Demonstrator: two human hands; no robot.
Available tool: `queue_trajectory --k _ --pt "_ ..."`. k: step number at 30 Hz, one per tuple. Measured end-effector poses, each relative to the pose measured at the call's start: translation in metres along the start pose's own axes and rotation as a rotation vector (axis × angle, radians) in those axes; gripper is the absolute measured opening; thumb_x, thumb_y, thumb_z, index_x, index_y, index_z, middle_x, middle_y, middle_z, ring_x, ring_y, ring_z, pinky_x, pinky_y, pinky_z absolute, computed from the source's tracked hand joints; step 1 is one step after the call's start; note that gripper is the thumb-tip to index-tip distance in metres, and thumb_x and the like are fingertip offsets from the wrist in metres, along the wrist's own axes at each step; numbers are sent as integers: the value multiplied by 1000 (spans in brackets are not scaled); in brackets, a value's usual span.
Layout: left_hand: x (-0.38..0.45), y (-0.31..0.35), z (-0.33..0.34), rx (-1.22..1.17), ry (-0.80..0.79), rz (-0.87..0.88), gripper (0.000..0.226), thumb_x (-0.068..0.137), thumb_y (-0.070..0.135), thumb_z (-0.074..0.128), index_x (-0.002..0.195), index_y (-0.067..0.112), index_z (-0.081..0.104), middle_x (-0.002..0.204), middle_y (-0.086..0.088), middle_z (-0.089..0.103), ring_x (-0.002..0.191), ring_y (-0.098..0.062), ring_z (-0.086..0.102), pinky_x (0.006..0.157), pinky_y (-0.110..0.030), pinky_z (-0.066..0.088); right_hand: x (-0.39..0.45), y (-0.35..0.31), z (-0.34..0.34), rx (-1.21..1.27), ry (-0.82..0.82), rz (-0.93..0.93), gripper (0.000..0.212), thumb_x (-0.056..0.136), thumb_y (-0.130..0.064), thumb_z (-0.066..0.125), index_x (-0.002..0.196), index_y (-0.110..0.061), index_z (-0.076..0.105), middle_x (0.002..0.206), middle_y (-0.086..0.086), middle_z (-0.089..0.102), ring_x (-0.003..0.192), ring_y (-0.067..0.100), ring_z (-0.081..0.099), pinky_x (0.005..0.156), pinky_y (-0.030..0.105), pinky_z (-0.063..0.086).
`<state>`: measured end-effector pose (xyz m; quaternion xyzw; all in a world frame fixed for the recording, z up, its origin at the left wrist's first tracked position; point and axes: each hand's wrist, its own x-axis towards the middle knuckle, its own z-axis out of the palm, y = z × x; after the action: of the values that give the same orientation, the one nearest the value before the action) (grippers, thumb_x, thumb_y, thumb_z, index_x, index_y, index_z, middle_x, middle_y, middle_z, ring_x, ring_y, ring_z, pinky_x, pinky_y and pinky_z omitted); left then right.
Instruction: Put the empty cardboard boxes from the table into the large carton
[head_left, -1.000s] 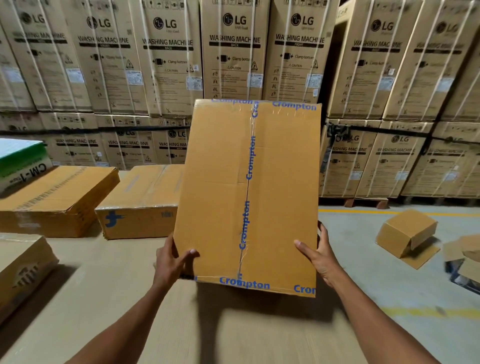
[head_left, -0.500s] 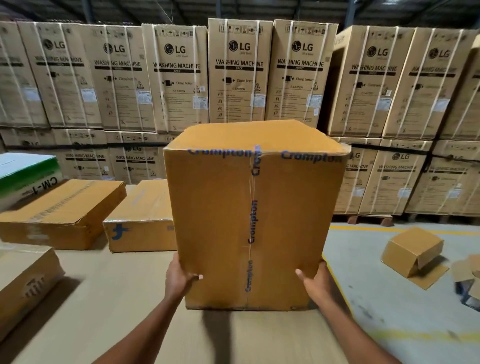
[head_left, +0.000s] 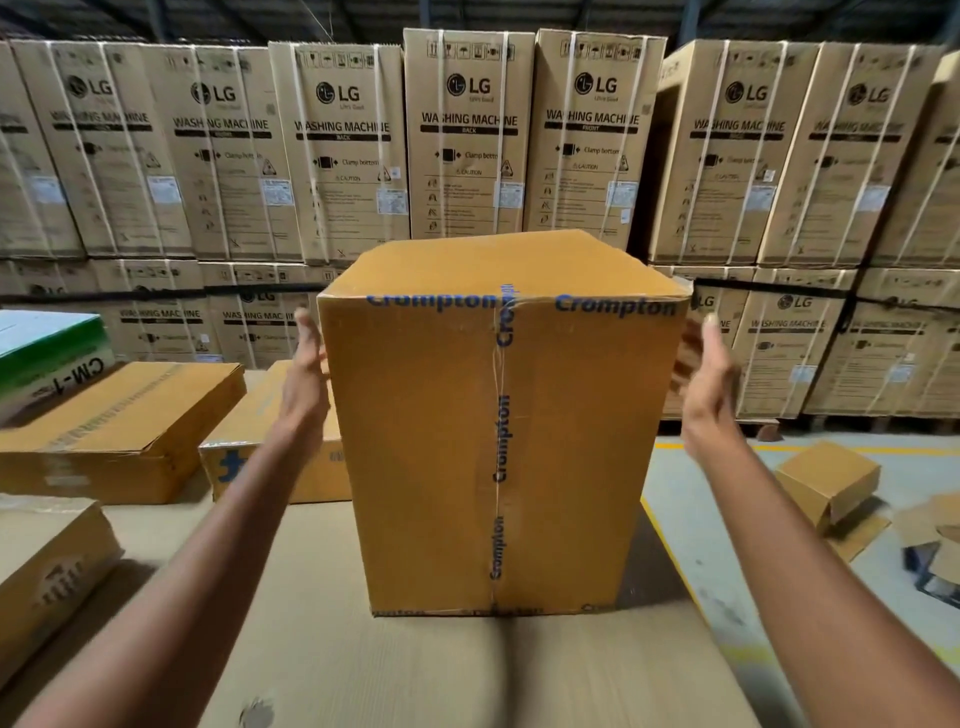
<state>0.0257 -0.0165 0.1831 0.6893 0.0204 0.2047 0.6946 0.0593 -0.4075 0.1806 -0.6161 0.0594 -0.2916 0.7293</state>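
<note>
The tall taped box (head_left: 498, 426) hides the near face of the flat box (head_left: 270, 447) behind it and the left hand's (head_left: 306, 384) fingertips. The right hand (head_left: 706, 379) is motion-blurred; whether it touches the box is unclear. The green-and-white box (head_left: 47, 353) is cut off at the left edge.

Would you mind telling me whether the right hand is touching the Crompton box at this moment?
Apart. The head view shows the right hand open beside the Crompton box, with background cartons visible in the gap between its fingers and the box's side edge.
</note>
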Motion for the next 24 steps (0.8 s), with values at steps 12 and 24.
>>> queue_trajectory --k 12,24 --pt "36 52 19 -94 -48 -301 45 90 56 58 126 28 61 113 -1 67 102 -26 60 84 -53 42 35 -50 25 -194 -134 146 53 91 -46 68 133 -16 58 117 5 68 92 13 62 59 28 42" --pt "32 8 26 -411 -164 -82 10 96 31 60 93 22 65 92 -3 66 81 -19 63 76 -37 54 25 -17 1 -101 -40 -29 32 88 -43 72 105 -16 66 100 0 69 96 20 63 83 34 47"
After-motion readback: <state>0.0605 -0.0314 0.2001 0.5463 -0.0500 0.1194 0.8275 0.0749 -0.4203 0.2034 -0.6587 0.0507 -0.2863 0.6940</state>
